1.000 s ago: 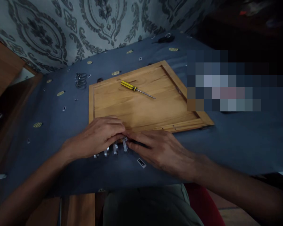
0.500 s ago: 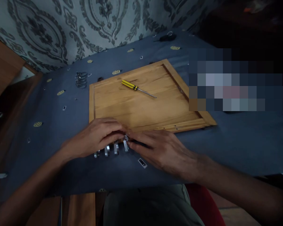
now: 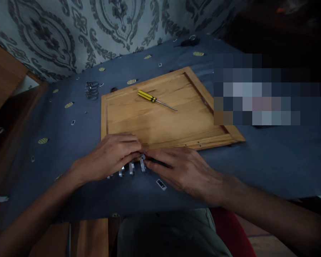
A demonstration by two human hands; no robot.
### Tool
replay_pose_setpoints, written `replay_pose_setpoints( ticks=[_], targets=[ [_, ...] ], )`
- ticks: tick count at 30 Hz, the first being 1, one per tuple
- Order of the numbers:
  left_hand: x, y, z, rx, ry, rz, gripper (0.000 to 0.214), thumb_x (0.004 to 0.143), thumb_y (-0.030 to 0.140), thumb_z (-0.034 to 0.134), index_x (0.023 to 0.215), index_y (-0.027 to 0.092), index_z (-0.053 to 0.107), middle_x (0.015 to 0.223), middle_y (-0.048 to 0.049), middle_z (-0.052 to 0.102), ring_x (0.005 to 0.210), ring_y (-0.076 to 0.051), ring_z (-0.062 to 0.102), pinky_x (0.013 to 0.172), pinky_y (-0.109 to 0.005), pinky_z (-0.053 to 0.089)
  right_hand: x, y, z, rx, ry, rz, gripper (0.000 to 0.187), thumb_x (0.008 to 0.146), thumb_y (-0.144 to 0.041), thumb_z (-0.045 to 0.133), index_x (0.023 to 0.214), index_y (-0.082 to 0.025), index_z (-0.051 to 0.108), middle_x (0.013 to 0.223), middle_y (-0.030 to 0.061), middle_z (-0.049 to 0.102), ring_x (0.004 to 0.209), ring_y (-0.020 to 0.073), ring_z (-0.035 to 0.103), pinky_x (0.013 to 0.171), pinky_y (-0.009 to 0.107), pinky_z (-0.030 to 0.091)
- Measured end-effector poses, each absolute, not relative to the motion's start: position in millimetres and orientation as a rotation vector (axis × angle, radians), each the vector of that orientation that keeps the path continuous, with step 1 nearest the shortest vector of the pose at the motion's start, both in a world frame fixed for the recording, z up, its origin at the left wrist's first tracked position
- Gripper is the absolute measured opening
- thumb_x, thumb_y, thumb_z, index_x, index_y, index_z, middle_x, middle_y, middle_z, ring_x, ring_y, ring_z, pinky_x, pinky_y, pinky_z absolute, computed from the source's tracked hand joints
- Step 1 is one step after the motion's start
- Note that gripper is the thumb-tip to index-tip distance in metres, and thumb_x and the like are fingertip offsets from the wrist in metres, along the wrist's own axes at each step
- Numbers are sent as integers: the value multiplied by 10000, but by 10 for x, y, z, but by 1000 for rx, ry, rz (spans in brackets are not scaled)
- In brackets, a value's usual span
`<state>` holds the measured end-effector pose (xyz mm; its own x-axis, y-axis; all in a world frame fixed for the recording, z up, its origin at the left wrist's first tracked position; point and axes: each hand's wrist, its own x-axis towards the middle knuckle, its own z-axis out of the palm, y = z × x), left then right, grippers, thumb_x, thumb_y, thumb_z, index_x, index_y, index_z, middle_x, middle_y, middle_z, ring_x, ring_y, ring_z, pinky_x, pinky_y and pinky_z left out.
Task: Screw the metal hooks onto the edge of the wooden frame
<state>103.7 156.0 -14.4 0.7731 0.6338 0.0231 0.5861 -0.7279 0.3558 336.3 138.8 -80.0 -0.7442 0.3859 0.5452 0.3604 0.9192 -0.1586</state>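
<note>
A framed wooden panel lies flat on a blue patterned cloth. At its near left edge my left hand and my right hand meet, fingers curled and pinched over a row of small shiny metal hooks. The right-most hook sits between the fingertips of both hands. A thin dark object shows under my right fingers; I cannot make out what it is. A yellow-handled screwdriver rests on the panel, away from both hands.
Another bunch of metal hooks lies on the cloth left of the panel. A dark tool sits at the far edge by the patterned wall. A small white label lies near my right hand. A blurred patch covers the right side.
Almost nothing has moved. My left hand has slid slightly over the hooks, covering more of the row; my right fingers stay at the right-most hook.
</note>
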Motion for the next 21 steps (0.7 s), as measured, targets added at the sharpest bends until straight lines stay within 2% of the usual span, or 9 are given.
replay_pose_setpoints(
  ticks=[8,12,15,18,21],
  targets=[
    [955,1554,-116,2553,979,287,248,1075,255,493,1080,175,728,965,-49,752,889,-173,708,767,-257,520,3371,1395,-801,-530,-2466,37,258,1029,-82,462,1035,-141,713,1079,91,789,853,218,763,688,348,637],
    [688,1580,-62,2374,1334,531,202,1008,339,598,1040,225,762,973,-27,783,877,-181,719,783,-269,523,3382,1391,-788,-539,-2487,41,250,1003,-68,488,1004,-162,720,1062,81,798,837,201,761,666,325,630],
    [358,1696,-79,2139,1704,726,209,958,363,650,1045,207,759,969,-34,781,873,-189,711,748,-272,519,3390,1385,-800,-526,-2452,47,248,980,-42,500,1021,-169,709,1075,79,798,830,203,768,651,323,631],
    [-37,1911,-194,2016,1904,817,234,1005,312,576,1117,154,707,939,-47,755,841,-180,709,759,-296,560,3396,1397,-858,-497,-2434,53,334,999,-23,415,1102,-177,693,1109,80,796,876,207,779,679,339,649],
    [-390,2159,-380,1925,2054,837,286,1016,364,632,1192,140,654,1098,-76,707,927,-197,701,821,-383,606,3393,1433,-938,-482,-2371,-33,359,1019,-43,376,1088,-199,691,1085,54,808,866,192,789,679,323,657]
  ],
)
